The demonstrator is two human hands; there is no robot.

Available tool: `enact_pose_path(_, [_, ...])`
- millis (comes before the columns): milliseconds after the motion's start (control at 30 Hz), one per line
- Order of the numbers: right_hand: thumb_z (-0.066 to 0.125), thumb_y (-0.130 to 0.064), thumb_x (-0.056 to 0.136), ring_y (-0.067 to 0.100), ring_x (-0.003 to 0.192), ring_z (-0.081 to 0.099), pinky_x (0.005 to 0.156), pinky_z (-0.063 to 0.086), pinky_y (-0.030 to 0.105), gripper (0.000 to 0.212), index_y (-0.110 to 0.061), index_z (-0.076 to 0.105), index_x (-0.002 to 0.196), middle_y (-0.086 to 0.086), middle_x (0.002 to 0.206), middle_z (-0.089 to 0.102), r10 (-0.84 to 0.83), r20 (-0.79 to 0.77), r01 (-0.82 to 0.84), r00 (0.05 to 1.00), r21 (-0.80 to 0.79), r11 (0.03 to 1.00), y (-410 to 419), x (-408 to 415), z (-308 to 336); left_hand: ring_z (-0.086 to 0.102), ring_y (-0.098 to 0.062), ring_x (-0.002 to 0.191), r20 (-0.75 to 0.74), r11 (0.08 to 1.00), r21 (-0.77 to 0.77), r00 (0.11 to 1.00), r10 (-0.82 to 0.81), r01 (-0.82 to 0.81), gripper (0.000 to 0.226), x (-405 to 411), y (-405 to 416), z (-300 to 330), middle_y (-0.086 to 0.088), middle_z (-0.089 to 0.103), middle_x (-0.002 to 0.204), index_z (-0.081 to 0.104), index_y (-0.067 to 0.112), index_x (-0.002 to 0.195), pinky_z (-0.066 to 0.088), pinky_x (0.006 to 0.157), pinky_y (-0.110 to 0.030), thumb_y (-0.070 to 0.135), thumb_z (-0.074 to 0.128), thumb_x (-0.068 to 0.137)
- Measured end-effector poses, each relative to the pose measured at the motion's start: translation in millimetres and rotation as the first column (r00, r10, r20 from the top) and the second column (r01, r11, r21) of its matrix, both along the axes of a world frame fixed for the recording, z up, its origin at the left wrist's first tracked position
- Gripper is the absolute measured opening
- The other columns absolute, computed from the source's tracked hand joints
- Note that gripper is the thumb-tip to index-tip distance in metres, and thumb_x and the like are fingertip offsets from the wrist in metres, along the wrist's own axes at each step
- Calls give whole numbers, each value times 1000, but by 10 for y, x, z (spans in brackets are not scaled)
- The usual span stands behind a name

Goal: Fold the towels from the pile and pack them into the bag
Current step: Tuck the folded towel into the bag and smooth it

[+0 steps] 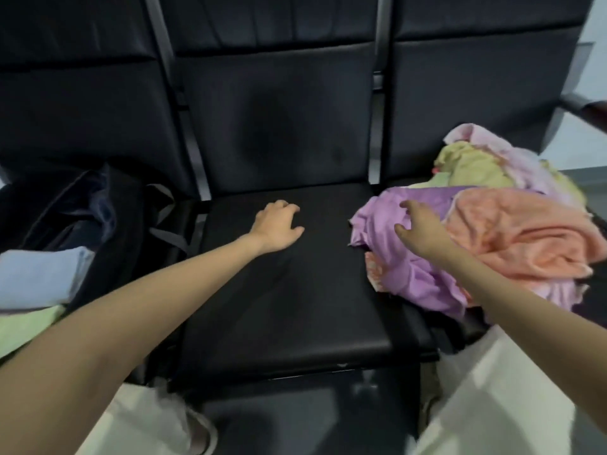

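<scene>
Towels lay heaped on the right-hand seat, a loose pile (pixel 486 224) of purple, peach, yellow and pale pink cloth, crumpled and overlapping; the purple towel (pixel 410 257) was nearest, spilling over the seat's inner edge toward the middle seat (pixel 279 307). The right hand (pixel 418 223) was stretched over that purple towel with its fingers spread apart and only lightly bent; whether the fingertips touched the cloth or hovered just above it could not be told; nothing was pinched. The left hand (pixel 277 226) rested on the black cushion of the middle seat, fingers loosely curled with the tips on the vinyl, holding nothing. The dark bag (pixel 95 211) stood open on the left seat, well apart from the pile; folded pale blue (pixel 39 277) and green (pixel 26 326) cloth showed at the left edge beside it.

The towels looked soft, light and limp; they would sag and drag neighbours along if grabbed in the middle; a better hold seemed to be a corner or hem of the purple one, pinched and lifted clear, then spread flat on the middle cushion, whose smooth vinyl might let the cloth slide.
</scene>
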State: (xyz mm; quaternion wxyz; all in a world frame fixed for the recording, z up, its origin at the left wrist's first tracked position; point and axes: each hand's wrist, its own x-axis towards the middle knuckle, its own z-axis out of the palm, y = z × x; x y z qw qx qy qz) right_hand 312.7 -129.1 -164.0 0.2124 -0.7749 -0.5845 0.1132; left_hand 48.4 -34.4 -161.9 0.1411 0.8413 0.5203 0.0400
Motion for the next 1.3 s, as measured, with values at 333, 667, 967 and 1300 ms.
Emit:
enact_pose_path(333, [61, -7, 85, 43, 107, 55, 87, 39, 40, 41, 10, 51, 121, 32, 110, 60, -214, -62, 209, 975, -80, 975, -737, 1059, -323, 53, -24, 117, 221, 905, -137, 904, -367, 402, 54, 1532, -796, -427, -8, 55, 129, 54, 14, 131, 42, 96, -32, 34, 71, 84])
enact_pose_path(667, [68, -9, 83, 17, 67, 58, 66, 49, 30, 36, -4, 59, 118, 4, 74, 59, -256, -479, 238, 839, -100, 966, -753, 920, -522, 60, -26, 100, 228, 975, -151, 965, -129, 166, 24, 1810, -663, -642, -10, 61, 113, 71, 6, 105, 40, 77, -25, 17, 71, 84])
enact_pose_path(967, [58, 9, 83, 10, 69, 65, 62, 53, 15, 29, -6, 67, 106, 4, 85, 69, -172, -859, 276, 482, -38, 960, -824, 299, -351, 60, -7, 87, 637, 984, -94, 751, 175, -149, 16, 697, -629, -239, 3, 65, 95, 72, 14, 98, 48, 73, -16, 15, 74, 82])
enact_pose_path(1300, [63, 7, 82, -2, 69, 62, 71, 50, 9, 28, 1, 65, 110, 12, 94, 69, 88, -700, -267, 709, -151, 952, -839, -791, -595, 59, -14, 87, 463, 908, -87, 790, 401, -410, 15, -946, -806, -574, -2, 65, 93, 73, 7, 95, 42, 73, -21, 11, 75, 80])
